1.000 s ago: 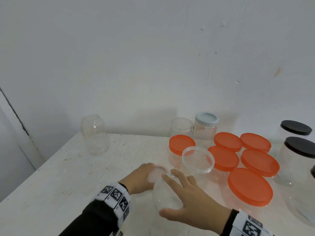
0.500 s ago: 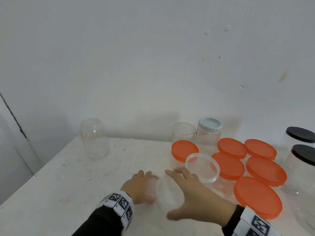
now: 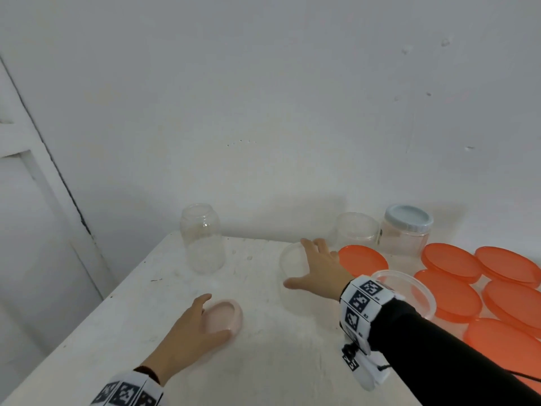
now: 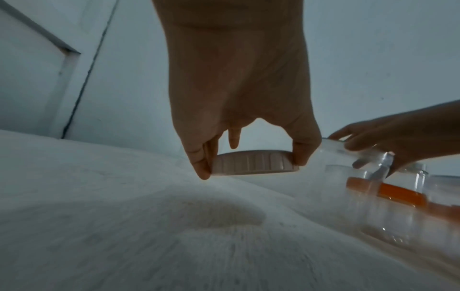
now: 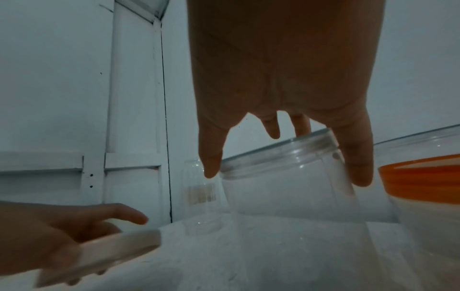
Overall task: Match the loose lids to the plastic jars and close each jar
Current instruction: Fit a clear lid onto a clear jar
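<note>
Head view. My left hand [image 3: 190, 332] grips a pale pink lid [image 3: 224, 316] by its rim, thumb on one side and fingers on the other, low over the white table [image 3: 263, 361]. My right hand [image 3: 319, 273] is spread over the mouth of an open clear jar [image 3: 289, 276], fingers curled down around its rim. A taller narrow-necked clear jar [image 3: 202, 238] stands open near the table's back left corner. Behind my right hand: another open clear jar [image 3: 357, 230] and, just beside it, a jar with a pale blue lid [image 3: 408, 218]. To the right, a cluster of jars closed with orange lids [image 3: 450, 262], and one wide open jar [image 3: 409, 291] partly behind my wrist. Both wrists carry bands of black-and-white square markers [image 3: 361, 300]; no readable words on them.

Left wrist view. Thumb and fingers [image 4: 199, 157] pinch the ribbed side of the pink lid [image 4: 254, 163], which is held level just above the table. My right hand [image 4: 398, 137] grasps the clear jar [image 4: 361, 173] at the right edge.

Right wrist view. Fingers [image 5: 356, 157] and thumb clamp the threaded neck of the clear jar [image 5: 286, 177], which tilts slightly. The narrow jar [image 5: 199, 196] behind it bears a faded label, illegible. My left hand [image 5: 49, 236] holds the lid [image 5: 99, 256] at lower left.
</note>
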### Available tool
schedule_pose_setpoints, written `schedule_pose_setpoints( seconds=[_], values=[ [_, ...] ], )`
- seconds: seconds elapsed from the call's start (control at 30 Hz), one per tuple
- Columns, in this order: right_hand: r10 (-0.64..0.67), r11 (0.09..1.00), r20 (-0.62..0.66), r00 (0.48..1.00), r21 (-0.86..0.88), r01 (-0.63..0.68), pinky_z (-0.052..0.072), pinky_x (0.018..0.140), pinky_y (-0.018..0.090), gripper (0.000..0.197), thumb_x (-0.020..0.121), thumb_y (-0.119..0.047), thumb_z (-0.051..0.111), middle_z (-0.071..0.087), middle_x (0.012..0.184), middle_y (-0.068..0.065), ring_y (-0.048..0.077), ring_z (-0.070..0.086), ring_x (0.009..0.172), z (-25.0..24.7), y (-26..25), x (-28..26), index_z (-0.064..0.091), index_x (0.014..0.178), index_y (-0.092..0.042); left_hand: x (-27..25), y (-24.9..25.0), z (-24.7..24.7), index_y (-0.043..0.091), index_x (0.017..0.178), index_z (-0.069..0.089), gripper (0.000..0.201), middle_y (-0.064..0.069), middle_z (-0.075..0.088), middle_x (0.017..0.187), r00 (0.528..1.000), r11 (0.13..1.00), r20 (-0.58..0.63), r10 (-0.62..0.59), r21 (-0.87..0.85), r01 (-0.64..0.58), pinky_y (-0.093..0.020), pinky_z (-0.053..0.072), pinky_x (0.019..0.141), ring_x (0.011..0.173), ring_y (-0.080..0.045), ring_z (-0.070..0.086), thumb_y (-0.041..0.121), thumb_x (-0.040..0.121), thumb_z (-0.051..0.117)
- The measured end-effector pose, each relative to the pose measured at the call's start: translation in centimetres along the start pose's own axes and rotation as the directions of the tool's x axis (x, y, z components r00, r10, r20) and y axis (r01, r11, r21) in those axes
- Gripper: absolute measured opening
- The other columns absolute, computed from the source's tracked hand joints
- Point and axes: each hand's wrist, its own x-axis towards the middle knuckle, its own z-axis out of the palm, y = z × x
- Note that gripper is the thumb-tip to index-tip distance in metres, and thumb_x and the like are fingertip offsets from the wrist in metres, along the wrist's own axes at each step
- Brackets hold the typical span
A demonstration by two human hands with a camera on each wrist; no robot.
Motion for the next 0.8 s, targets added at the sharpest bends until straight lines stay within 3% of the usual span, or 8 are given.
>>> schedule_pose_setpoints(
  seconds=[0.1,0.23,0.37,0.43,0.57,0.7,0.8],
  values=[
    [0.029,0.999,0.028,0.999,-0.038,-0.028,0.035,0.102,0.046,0.100,0.080,-0.056,0.068,0.010,0.154,0.005,0.040,0.023,0.136,-0.1,-0.9,2.0,0.008,0.152,-0.022,-1.1,-1.0,-1.1,0.031,0.142,0.026,0.082,0.008,0.044,0.123,0.998,0.993,-0.058,-0.009,-0.117,0.002,-0.027,0.041,0.089,0.111,-0.013,0.050,0.042,0.077,0.075],
    [0.083,0.990,0.058,0.995,-0.117,-0.076,0.035,0.102,0.045,0.094,0.084,-0.058,0.063,0.014,0.154,0.008,0.040,0.025,0.136,-0.3,-2.0,3.7,0.009,0.152,-0.021,-2.1,-2.1,-2.0,0.030,0.135,0.034,0.074,0.009,0.051,0.119,0.992,0.968,-0.124,0.001,-0.248,-0.032,-0.026,0.047,0.086,0.105,-0.008,0.055,0.038,0.075,0.077],
    [0.203,0.946,0.107,0.973,-0.279,-0.166,0.035,0.101,0.046,0.080,0.086,-0.052,0.059,0.022,0.148,0.009,0.043,0.025,0.134,-1.3,-3.6,5.0,0.020,0.149,-0.022,-2.7,-2.9,-2.6,0.037,0.127,0.036,0.083,0.010,0.055,0.115,0.991,0.940,-0.136,0.013,-0.337,-0.058,-0.023,0.051,0.080,0.101,-0.006,0.059,0.057,0.056,0.075],
    [0.200,0.915,0.118,0.973,-0.376,-0.142,0.037,0.098,0.048,0.075,0.085,-0.048,0.061,0.027,0.144,0.008,0.042,0.025,0.132,-1.8,-5.4,5.8,0.025,0.145,-0.021,-2.7,-3.2,-2.7,0.040,0.126,0.036,0.082,0.010,0.055,0.115,0.990,0.926,-0.141,0.014,-0.371,-0.066,-0.024,0.053,0.078,0.100,-0.007,0.060,0.056,0.055,0.072],
    [-0.048,0.924,0.068,0.997,-0.377,0.070,0.032,0.105,0.049,0.073,0.087,-0.043,0.061,0.030,0.148,0.004,0.031,0.027,0.134,-1.1,-10.8,7.7,0.027,0.146,-0.019,-2.7,-3.5,-2.7,0.041,0.125,0.036,0.086,0.012,0.054,0.117,0.990,0.889,-0.144,0.005,-0.452,-0.070,-0.023,0.053,0.075,0.100,-0.007,0.061,0.058,0.050,0.073],
    [-0.280,0.916,0.097,0.955,-0.271,0.296,0.034,0.108,0.048,0.072,0.091,-0.037,0.059,0.026,0.153,0.003,0.028,0.022,0.140,0.8,-16.2,9.3,0.023,0.149,-0.015,-2.8,-3.8,-2.6,0.042,0.122,0.038,0.089,0.012,0.055,0.116,0.985,0.859,-0.172,-0.027,-0.508,-0.065,-0.021,0.052,0.071,0.100,-0.008,0.062,0.062,0.043,0.071],
    [-0.325,0.902,0.115,0.939,-0.260,0.344,0.030,0.110,0.049,0.074,0.091,-0.036,0.059,0.014,0.159,0.002,0.029,0.012,0.145,1.9,-18.7,10.1,0.020,0.151,-0.017,-3.0,-4.2,-2.6,0.039,0.121,0.039,0.075,0.010,0.058,0.114,0.979,0.837,-0.197,-0.054,-0.544,-0.064,-0.020,0.052,0.066,0.099,-0.010,0.062,0.050,0.059,0.079]
  ],
)
